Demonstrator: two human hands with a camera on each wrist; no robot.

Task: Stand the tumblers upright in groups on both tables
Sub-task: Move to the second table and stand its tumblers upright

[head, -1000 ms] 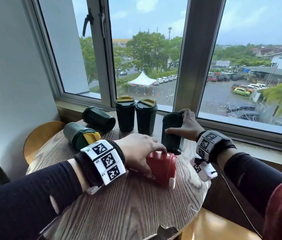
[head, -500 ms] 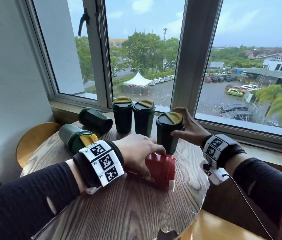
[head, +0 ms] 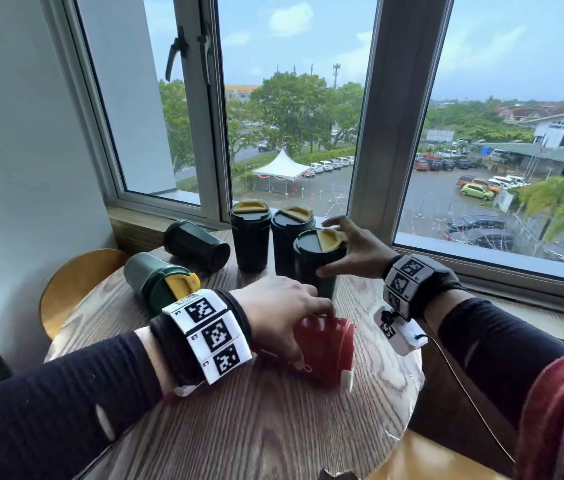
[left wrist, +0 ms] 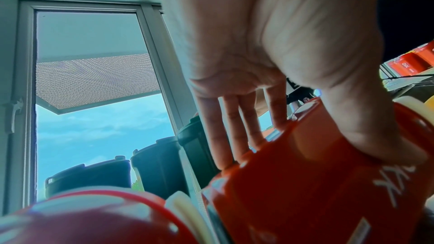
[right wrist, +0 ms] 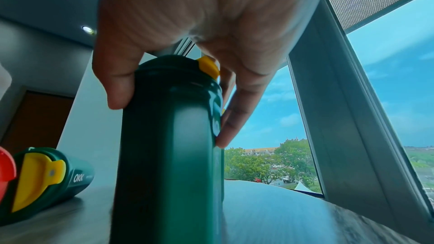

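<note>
On the round wooden table (head: 273, 427), two dark green tumblers with yellow lid flaps (head: 250, 237) (head: 291, 233) stand upright near the window. My right hand (head: 339, 247) (right wrist: 169, 118) grips a third green tumbler (head: 317, 268) (right wrist: 169, 155) just in front of them, upright, thumb and fingers round its top. Two more green tumblers (head: 197, 244) (head: 159, 282) lie on their sides at the left. My left hand (head: 308, 327) (left wrist: 305, 155) grips a red tumbler (head: 329, 348) (left wrist: 305, 192) lying on its side. Another red shape (left wrist: 94, 216) sits under that wrist, blurred.
The window sill (head: 516, 306) and frame (head: 377, 133) run right behind the tumblers. A grey wall (head: 31, 168) closes the left side. Wooden chair seats show at the left (head: 76, 285) and below the table's right edge (head: 429, 459).
My right hand has tipped its green tumbler upright and set it close to the two standing ones. My left hand has stayed on the red tumbler.
</note>
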